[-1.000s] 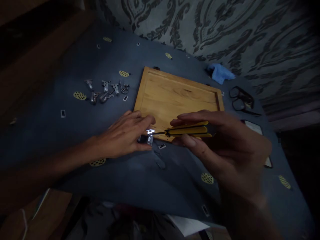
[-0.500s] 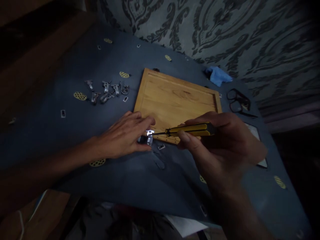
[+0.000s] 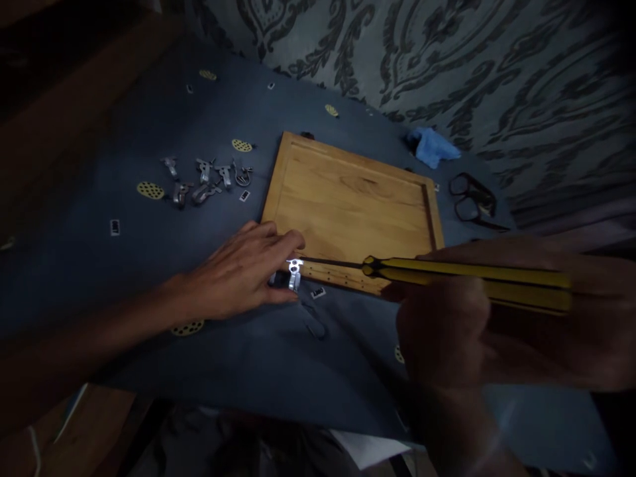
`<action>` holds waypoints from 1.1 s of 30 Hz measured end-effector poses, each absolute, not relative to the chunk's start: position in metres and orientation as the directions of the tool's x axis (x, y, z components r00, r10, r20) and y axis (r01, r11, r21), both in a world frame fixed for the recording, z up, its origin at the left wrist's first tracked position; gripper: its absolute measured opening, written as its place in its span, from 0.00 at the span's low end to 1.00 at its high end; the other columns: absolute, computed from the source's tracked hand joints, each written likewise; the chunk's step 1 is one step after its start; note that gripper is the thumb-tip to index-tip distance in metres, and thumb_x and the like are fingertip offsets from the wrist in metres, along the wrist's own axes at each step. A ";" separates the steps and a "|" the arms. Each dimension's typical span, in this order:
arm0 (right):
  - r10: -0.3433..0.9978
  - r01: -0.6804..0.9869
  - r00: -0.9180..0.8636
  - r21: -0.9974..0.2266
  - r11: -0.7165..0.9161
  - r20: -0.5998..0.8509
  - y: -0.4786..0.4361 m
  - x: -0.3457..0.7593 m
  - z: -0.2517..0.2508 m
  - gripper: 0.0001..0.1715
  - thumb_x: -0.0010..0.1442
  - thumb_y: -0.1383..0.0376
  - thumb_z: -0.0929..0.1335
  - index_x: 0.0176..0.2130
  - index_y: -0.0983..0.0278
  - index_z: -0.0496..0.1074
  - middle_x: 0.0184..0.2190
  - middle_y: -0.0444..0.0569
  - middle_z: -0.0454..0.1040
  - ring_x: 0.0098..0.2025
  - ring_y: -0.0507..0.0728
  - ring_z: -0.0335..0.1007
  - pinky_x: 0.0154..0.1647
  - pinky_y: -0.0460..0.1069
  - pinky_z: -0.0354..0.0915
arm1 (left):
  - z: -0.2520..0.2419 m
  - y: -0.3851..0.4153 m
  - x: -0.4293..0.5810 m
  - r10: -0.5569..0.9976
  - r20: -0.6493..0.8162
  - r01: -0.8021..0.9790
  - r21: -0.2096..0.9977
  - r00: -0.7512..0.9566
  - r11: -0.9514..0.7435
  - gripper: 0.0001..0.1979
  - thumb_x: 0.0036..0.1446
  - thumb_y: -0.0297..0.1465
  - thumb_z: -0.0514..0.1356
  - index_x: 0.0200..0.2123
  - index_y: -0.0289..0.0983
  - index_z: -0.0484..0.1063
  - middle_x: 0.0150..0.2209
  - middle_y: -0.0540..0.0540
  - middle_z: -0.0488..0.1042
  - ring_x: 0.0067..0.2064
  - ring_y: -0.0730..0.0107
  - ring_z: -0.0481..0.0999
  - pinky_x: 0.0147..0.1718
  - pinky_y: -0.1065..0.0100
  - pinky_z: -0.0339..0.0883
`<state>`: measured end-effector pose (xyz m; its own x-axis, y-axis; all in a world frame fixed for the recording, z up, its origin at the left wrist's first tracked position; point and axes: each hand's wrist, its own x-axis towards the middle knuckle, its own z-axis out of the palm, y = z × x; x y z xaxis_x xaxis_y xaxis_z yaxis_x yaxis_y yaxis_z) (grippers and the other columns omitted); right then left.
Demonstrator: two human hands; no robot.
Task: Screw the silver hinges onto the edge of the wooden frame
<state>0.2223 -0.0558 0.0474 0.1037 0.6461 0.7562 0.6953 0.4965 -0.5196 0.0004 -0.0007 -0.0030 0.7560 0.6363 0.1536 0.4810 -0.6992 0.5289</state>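
Centrally, a honey-coloured wooden panel [image 3: 342, 212] lay on a dark blue patterned tablecloth [image 3: 238, 371], its raised rim framing a recessed face. Grain showed as brown swirls toward one o'clock; small dark holes dotted the near edge at six o'clock. Positions were taken clockwise about the panel's middle.

At its near-left corner, between seven and eight o'clock, a bright metal fitting [image 3: 294, 267] stood out, silvery and glinting, two round openings in its upper plate, with a dark part beside it. At eight o'clock the left hand [image 3: 246, 268] was half-curled, thumb and forefinger set apart around the fitting, holding it at the corner.

Between four and five o'clock the right hand [image 3: 517, 338] was closed around the handle of a yellow-and-black screwdriver [image 3: 437, 266]. Its thin dark shaft pointed toward nine o'clock, ending at the fitting's top; contact could not be determined.

Similar loose fittings [image 3: 203, 179], duller grey, lay clustered near nine o'clock. A crumpled blue cloth [image 3: 433, 147] lay near two o'clock, dark-framed glasses [image 3: 470, 199] at three.
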 end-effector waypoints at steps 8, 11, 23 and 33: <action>0.674 0.604 -0.038 -0.520 0.604 0.737 -0.056 0.218 0.036 0.09 0.55 0.70 0.76 0.35 0.59 0.75 0.25 0.46 0.74 0.23 0.55 0.73 0.20 0.52 0.68 | -0.006 -0.001 0.001 0.644 0.180 0.474 0.538 0.743 -0.697 0.22 0.60 0.40 0.71 0.50 0.41 0.65 0.46 0.46 0.76 0.49 0.56 0.73 0.47 0.61 0.64; 0.655 0.608 -0.066 -0.490 0.624 0.752 -0.055 0.219 0.033 0.08 0.58 0.71 0.74 0.33 0.59 0.73 0.25 0.45 0.73 0.22 0.53 0.70 0.19 0.50 0.65 | -0.005 -0.001 0.001 0.643 0.172 0.472 0.544 0.746 -0.693 0.22 0.60 0.40 0.70 0.51 0.40 0.65 0.47 0.45 0.76 0.50 0.55 0.74 0.47 0.60 0.64; 0.748 0.507 -0.038 -0.632 0.586 0.662 -0.056 0.216 0.034 0.10 0.61 0.64 0.76 0.42 0.53 0.75 0.32 0.45 0.79 0.32 0.58 0.77 0.29 0.55 0.74 | -0.006 -0.001 0.001 0.646 0.187 0.470 0.545 0.740 -0.695 0.24 0.60 0.40 0.71 0.52 0.40 0.65 0.45 0.45 0.76 0.49 0.55 0.73 0.47 0.60 0.64; 0.912 0.370 -0.126 -0.835 0.408 0.390 -0.060 0.223 0.051 0.16 0.62 0.68 0.75 0.49 0.52 0.82 0.43 0.46 0.84 0.38 0.59 0.82 0.36 0.55 0.80 | -0.003 0.000 0.001 0.633 0.165 0.466 0.542 0.756 -0.699 0.21 0.62 0.42 0.68 0.50 0.41 0.65 0.43 0.47 0.75 0.47 0.57 0.73 0.45 0.62 0.63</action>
<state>0.2230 -0.0604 0.0506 -0.1262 0.9120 0.3903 0.3698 0.4083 -0.8346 0.0007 0.0003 -0.0030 0.7565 0.6328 0.1653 0.4663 -0.6991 0.5421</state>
